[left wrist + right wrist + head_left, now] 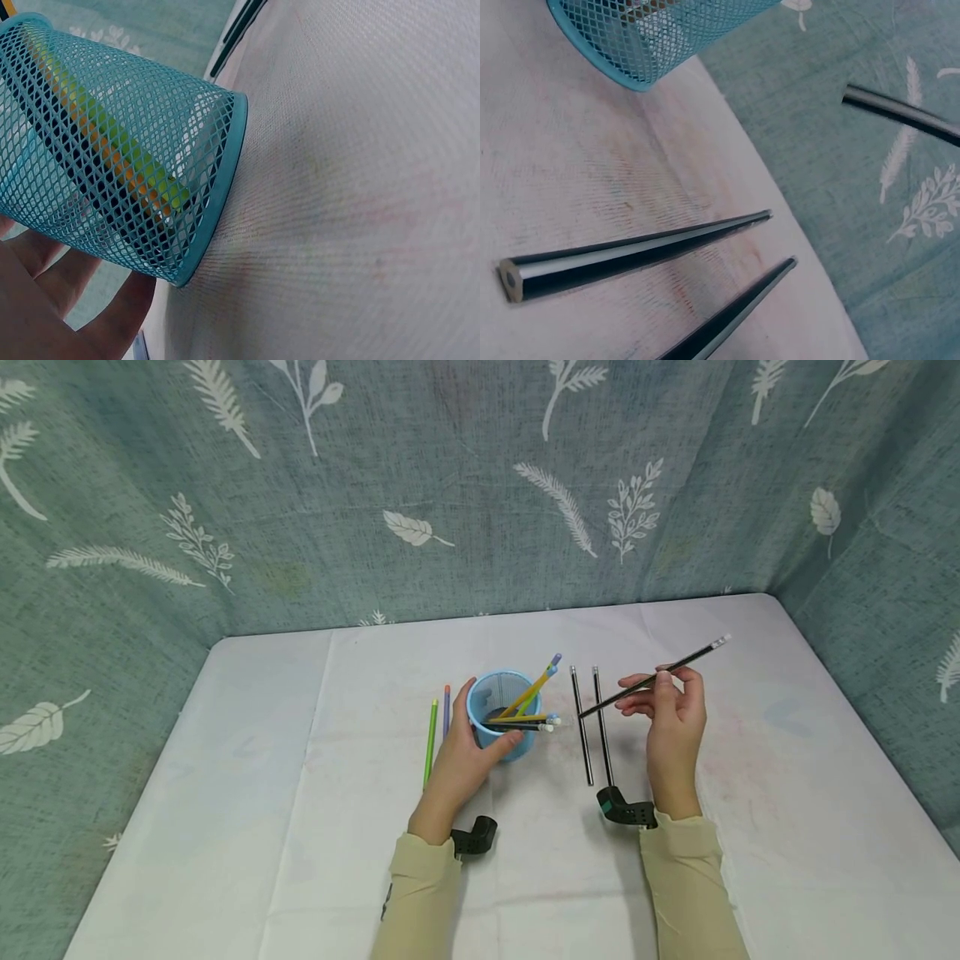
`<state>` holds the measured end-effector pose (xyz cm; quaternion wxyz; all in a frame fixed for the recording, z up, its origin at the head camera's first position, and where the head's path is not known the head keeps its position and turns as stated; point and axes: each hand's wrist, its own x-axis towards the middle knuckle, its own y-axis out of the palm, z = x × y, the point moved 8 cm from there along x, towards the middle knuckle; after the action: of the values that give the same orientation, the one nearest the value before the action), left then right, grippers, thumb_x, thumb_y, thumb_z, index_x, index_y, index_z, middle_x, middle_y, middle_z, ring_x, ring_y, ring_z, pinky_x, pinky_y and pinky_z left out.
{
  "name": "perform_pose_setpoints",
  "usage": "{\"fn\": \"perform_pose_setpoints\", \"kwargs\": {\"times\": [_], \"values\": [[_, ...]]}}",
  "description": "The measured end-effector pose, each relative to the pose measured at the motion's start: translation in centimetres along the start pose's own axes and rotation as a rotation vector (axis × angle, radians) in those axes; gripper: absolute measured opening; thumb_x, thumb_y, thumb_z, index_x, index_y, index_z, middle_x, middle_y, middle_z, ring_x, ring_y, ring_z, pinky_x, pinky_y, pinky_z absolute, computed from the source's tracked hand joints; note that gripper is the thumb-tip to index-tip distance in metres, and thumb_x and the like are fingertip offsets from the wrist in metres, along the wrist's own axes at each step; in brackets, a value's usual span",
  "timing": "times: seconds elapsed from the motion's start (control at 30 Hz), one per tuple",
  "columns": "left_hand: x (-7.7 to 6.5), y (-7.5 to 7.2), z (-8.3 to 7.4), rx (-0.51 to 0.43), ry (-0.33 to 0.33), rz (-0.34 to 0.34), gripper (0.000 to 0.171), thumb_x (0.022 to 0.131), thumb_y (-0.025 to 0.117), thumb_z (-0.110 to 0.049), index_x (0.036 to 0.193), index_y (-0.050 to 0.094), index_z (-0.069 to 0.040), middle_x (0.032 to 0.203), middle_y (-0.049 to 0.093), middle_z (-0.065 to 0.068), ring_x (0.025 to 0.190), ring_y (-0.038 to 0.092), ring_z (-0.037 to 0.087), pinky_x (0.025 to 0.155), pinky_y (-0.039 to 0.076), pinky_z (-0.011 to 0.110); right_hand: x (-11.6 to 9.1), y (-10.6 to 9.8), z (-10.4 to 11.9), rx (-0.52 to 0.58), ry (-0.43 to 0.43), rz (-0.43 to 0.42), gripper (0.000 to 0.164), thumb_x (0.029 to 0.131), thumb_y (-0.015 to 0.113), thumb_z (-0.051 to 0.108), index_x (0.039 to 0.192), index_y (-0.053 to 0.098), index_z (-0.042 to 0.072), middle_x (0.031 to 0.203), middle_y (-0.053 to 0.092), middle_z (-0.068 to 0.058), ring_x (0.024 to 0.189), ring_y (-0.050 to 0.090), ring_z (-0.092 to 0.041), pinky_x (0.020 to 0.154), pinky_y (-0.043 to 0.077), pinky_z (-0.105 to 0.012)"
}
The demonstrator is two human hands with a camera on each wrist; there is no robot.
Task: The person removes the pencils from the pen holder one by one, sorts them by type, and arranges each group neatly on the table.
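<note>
My left hand (459, 760) grips a light blue mesh pencil cup (517, 748) near the middle of the table, thumb and fingers on opposite sides. Yellow, green and black pencils lean in it, their ends past the rim. In the left wrist view the cup's wall (142, 82) shows pencils through the mesh, its base close over the white cloth. My right hand (675, 735) pinches a black pencil (701, 652), tilted, with its lower end toward the cup. Beneath that end, two black pencils (581, 727) (603, 731) lie roughly side by side on the cloth.
A green pencil (431, 743) and a blue-purple pencil (447, 706) lie left of the cup, partly behind my left hand. White cloth covers the table (360, 877). A grey-green leaf-print curtain (480, 577) stands along the back and sides.
</note>
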<state>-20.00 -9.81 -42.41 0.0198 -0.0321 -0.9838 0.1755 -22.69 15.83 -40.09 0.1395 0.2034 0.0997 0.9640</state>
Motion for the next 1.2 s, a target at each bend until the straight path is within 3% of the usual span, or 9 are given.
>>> {"fn": "perform_pose_setpoints", "kwargs": {"times": [0.17, 0.3, 0.43, 0.67, 0.93, 1.2], "values": [[0.1, 0.0, 0.0, -0.005, 0.007, 0.002, 0.088, 0.079, 0.066, -0.036, 0.143, 0.009, -0.018, 0.136, 0.033, 0.015, 0.122, 0.036, 0.031, 0.096, 0.032, 0.049, 0.2, -1.1, -2.2, 0.028, 0.011, -0.017, 0.025, 0.094, 0.045, 0.021, 0.113, 0.044, 0.005, 0.077, 0.060, -0.021, 0.049, 0.054, -0.024, 0.049, 0.047, -0.028], [0.1, 0.0, 0.0, -0.009, 0.007, 0.008, 0.088, 0.079, 0.066, -0.036, 0.143, 0.009, -0.017, 0.136, 0.032, 0.015, 0.122, 0.036, 0.031, 0.095, 0.032, 0.050, 0.2, -1.4, -2.8, -0.014, 0.036, -0.033, 0.029, 0.093, 0.048, 0.023, 0.117, 0.048, 0.007, 0.076, 0.058, -0.017, 0.048, 0.048, -0.019, 0.045, 0.043, -0.023], [0.1, -0.1, 0.0, -0.007, 0.007, 0.005, 0.088, 0.079, 0.066, -0.037, 0.143, 0.009, -0.018, 0.136, 0.033, 0.015, 0.121, 0.036, 0.031, 0.095, 0.032, 0.050, 0.0, -1.1, -2.3, -0.123, 0.089, -0.045, 0.029, 0.093, 0.048, 0.023, 0.118, 0.052, 0.008, 0.076, 0.057, -0.017, 0.049, 0.043, -0.019, 0.042, 0.040, -0.021], [1.4, 0.3, 3.5, 0.024, 0.016, -0.019, 0.092, 0.071, 0.065, -0.056, 0.141, 0.008, -0.036, 0.134, 0.034, -0.001, 0.120, 0.038, 0.020, 0.094, 0.035, 0.045, 0.1, -1.3, -3.3, -0.245, 0.152, -0.039, 0.028, 0.093, 0.047, 0.022, 0.118, 0.056, 0.015, 0.074, 0.057, -0.011, 0.050, 0.039, -0.013, 0.044, 0.035, -0.019], [1.3, 0.3, 3.5, 0.028, 0.018, -0.024, 0.093, 0.071, 0.065, -0.056, 0.142, 0.008, -0.033, 0.134, 0.036, -0.001, 0.120, 0.039, 0.020, 0.093, 0.035, 0.045, 0.0, -1.4, -4.7, -0.476, 0.243, -0.004, 0.031, 0.093, 0.043, 0.020, 0.121, 0.056, 0.020, 0.073, 0.056, -0.006, 0.069, 0.041, -0.015, 0.066, 0.034, -0.023], [1.3, 0.4, 3.4, 0.000, 0.043, -0.008, 0.087, 0.073, 0.066, -0.051, 0.137, 0.007, -0.045, 0.133, 0.036, -0.001, 0.119, 0.039, 0.019, 0.093, 0.036, 0.042, -0.3, -1.2, -5.1, -0.622, 0.319, 0.054, 0.041, 0.091, 0.038, 0.019, 0.131, 0.046, 0.022, 0.078, 0.057, -0.005, 0.060, 0.035, -0.019, 0.058, 0.031, -0.027]]}}
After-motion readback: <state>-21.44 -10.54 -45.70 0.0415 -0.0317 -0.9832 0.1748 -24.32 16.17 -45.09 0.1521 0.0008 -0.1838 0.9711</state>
